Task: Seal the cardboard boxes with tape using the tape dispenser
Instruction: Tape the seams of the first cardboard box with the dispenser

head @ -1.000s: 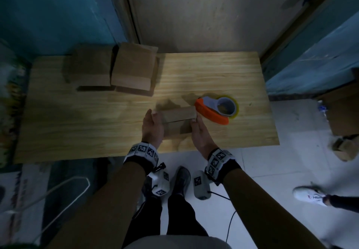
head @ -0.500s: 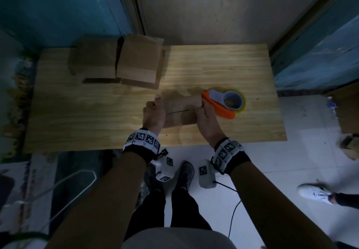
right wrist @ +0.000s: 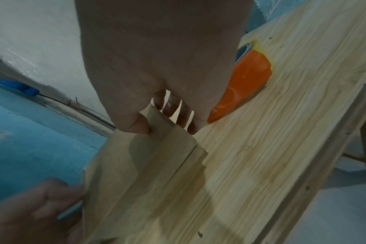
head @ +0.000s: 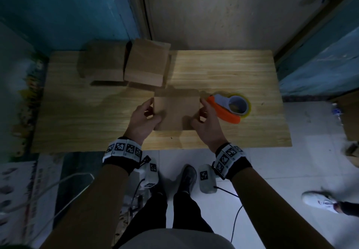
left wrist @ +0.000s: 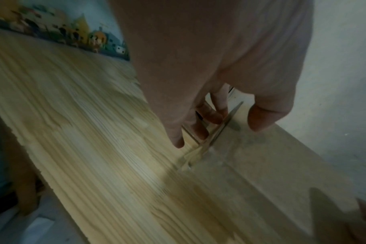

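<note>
Two hands grip one box (head: 176,112) near the table's (head: 77,116) front edge: the left hand (head: 142,120) holds its left side, the right hand (head: 206,124) its right side, thumbs on top and fingers curled round the edges. Just right of it lies the orange dispenser (head: 226,110). Farther back left sit two more boxes (head: 145,66).
</note>
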`<state>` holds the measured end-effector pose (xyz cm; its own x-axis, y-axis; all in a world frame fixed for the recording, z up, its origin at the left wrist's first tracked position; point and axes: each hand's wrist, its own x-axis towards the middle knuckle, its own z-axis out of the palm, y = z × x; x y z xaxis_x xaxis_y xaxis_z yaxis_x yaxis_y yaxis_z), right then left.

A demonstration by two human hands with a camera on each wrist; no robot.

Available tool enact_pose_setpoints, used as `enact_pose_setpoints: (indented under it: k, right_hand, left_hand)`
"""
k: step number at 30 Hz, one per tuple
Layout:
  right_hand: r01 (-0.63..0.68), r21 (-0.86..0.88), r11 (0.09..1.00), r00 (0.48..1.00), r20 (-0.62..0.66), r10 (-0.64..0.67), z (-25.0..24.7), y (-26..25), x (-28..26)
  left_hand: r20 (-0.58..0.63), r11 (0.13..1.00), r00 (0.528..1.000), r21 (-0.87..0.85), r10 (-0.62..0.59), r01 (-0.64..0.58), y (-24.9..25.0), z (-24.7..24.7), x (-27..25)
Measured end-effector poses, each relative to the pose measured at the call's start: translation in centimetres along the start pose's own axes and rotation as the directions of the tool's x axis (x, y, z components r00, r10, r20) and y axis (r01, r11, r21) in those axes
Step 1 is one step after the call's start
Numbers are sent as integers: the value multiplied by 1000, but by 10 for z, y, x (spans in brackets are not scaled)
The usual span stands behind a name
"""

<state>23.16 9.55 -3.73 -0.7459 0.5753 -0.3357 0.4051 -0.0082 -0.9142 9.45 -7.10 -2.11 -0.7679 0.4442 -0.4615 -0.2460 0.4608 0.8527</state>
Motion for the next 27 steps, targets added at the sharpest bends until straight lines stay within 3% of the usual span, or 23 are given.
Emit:
enact_pose_setpoints:
  k: [5, 9, 15, 27]
  right_hand:
    - [-22, 84, 996, 999, -25, 24, 9, 1, 0]
    - [-4, 177, 984, 997, -76, 18, 14, 4, 2]
    - [5, 87, 996, 994, -109, 4, 20, 14, 0]
    - [-89, -115, 989, 987, -140, 73, 12, 20, 7]
  left_hand:
    - [-109, 976, 992, -215, -70, 45, 0, 8, 3]
    - [-142, 962, 983, -261, -115, 75, -9, 16, 7]
    - [-157, 992, 987, -120, 19, -39, -27, 22, 4]
    - [-177, 962, 976, 262, 126, -77, -15, 14, 7]
